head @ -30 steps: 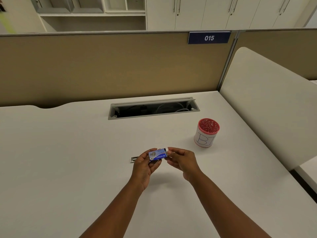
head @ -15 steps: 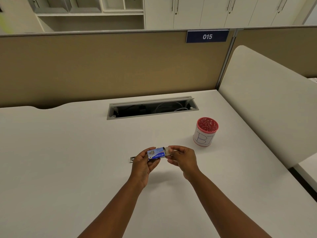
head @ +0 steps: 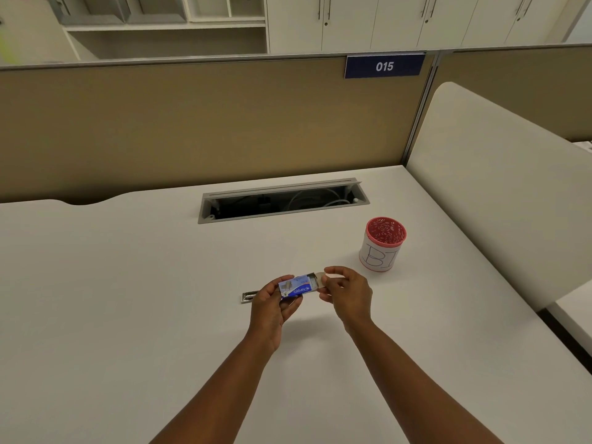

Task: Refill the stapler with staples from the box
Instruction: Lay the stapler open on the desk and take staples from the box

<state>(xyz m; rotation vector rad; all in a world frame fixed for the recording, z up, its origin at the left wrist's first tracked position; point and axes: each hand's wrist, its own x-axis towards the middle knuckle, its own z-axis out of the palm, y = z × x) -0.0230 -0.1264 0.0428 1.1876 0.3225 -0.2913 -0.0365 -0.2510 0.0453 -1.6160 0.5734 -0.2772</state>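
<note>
My left hand [head: 270,310] holds a small blue staple box [head: 294,288] just above the white desk [head: 128,299]. My right hand [head: 347,293] pinches the box's pale end flap [head: 318,280], which stands open at the right end. A metallic end of the stapler [head: 249,296] lies on the desk just left of my left hand; most of it is hidden behind the hand. No staples are visible.
A red mesh cup [head: 382,243] with a white paper label stands to the right of my hands. An open cable tray slot [head: 282,201] lies further back. A beige partition [head: 192,123] closes the rear and a rounded white divider [head: 496,193] rises at right.
The box's right end flap has come open, pulled out by my right hand. Both hands have stayed in nearly the same place above the desk.
</note>
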